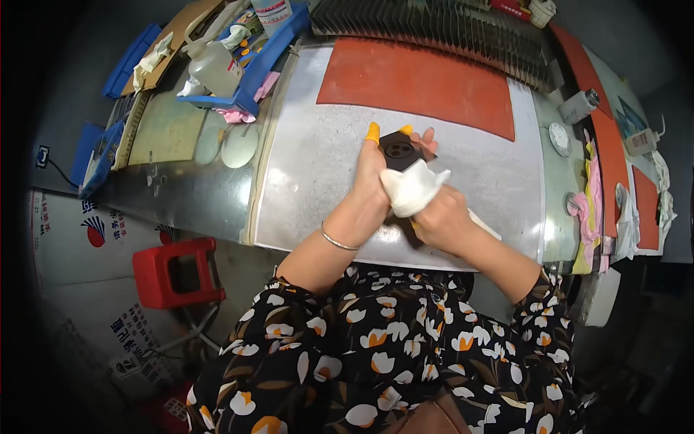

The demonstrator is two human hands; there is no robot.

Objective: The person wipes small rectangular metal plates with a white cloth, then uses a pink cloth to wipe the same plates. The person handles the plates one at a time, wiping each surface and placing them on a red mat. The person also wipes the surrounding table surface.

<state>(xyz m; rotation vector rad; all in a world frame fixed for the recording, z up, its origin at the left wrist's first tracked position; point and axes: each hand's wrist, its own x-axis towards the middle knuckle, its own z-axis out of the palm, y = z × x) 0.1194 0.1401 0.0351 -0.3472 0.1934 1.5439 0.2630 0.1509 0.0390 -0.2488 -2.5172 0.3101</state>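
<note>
My left hand [371,177] grips a dark phone back panel [396,150] from beneath and the side, over the work table. Yellow finger cots cover its thumb and another fingertip. A round camera ring with small holes shows at the panel's far end. Closed in a fist, my right hand [442,218] presses a bunched white cloth [413,188] against the panel. The cloth hides the panel's middle; its dark lower end shows below. A thin pale strip [484,225] sticks out beside my right wrist; I cannot tell whether that hand holds it.
An orange-red mat [419,87] lies on the white tabletop sheet [303,166], before a slotted dark rack [441,32]. A blue tray [242,94] with a pump bottle [215,69] stands left. Right are a bottle [580,106] and cloths [589,210]. A red stool [177,273] is lower left.
</note>
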